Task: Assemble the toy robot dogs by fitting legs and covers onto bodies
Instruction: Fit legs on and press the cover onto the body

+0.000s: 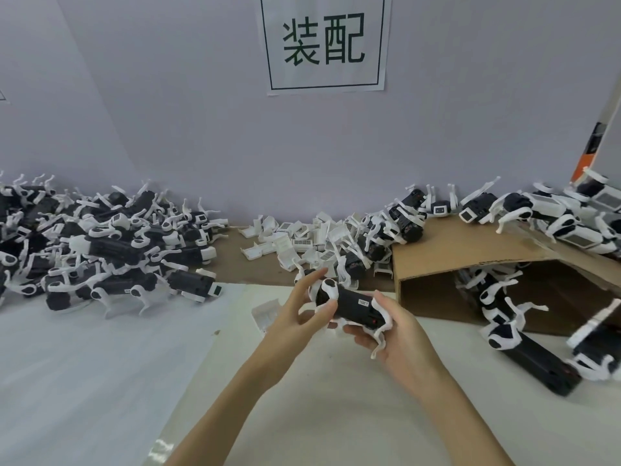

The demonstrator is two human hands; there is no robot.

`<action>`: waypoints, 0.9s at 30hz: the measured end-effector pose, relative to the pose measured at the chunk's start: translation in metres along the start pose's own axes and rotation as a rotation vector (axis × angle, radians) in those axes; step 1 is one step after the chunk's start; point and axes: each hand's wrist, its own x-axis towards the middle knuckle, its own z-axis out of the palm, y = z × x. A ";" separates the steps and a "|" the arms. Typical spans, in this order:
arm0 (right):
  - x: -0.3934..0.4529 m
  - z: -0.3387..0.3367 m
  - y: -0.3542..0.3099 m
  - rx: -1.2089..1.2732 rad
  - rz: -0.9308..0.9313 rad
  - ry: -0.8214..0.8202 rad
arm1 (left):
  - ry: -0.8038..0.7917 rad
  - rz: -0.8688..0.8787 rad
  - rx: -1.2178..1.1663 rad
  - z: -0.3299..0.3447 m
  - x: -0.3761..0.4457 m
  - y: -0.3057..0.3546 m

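Both hands grasp one black toy dog body [349, 306] above the worktop [319, 398]: left hand [302, 307] far end, right hand [393, 334] near end, its long axis lying left-right

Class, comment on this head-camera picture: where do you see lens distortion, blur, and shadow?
Head view: wide-angle bending curves the table edge and wall; the black dog body at right is motion-smeared; soft, even light leaves only faint shadow under both hands holding the toy dog.
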 end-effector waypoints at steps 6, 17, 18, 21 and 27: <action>-0.002 -0.003 0.008 -0.146 -0.037 0.039 | 0.137 0.019 -0.173 0.011 -0.001 -0.001; -0.005 0.006 0.017 -0.325 -0.273 -0.007 | 0.188 0.313 0.162 0.021 -0.007 0.005; -0.004 0.006 0.017 -0.287 -0.277 0.019 | 0.149 0.291 0.124 0.021 -0.007 0.006; 0.000 0.003 0.014 -0.120 -0.231 0.098 | 0.031 0.231 -0.054 0.015 -0.006 0.007; -0.001 -0.009 0.002 -0.236 -0.196 -0.093 | -0.047 0.188 -0.336 0.002 -0.004 0.006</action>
